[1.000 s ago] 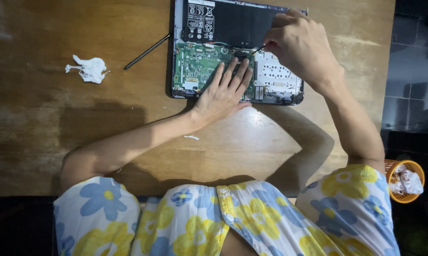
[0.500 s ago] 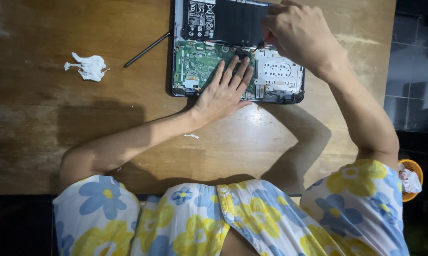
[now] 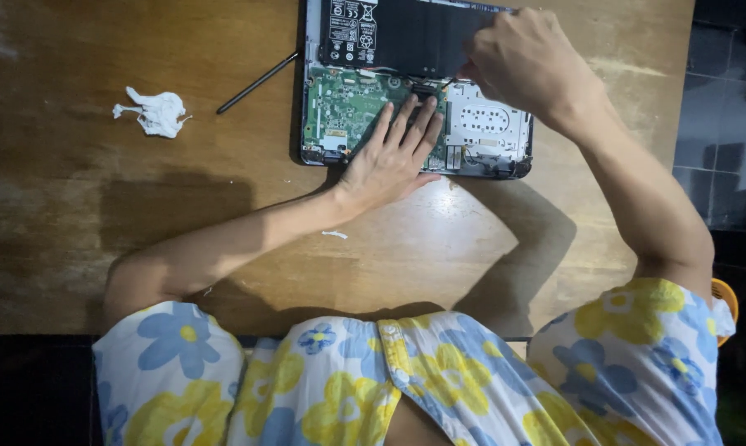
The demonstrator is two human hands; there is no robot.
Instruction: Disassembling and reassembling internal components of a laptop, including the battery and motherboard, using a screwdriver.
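Green circuit board (image 3: 346,107) lies under the flat, spread left hand (image 3: 392,157); the right hand (image 3: 526,62) pinches something unseen over the opened laptop (image 3: 489,132).

Your right hand (image 3: 526,62) curls over its own fingertips, so you cannot tell what the grip holds. The opened laptop (image 3: 414,91) runs off the top edge, its black battery (image 3: 406,37) cut short. Your left hand (image 3: 389,157) covers part of the green circuit board (image 3: 344,107). An orange object (image 3: 724,297) peeks from behind your sleeve, too hidden to identify.
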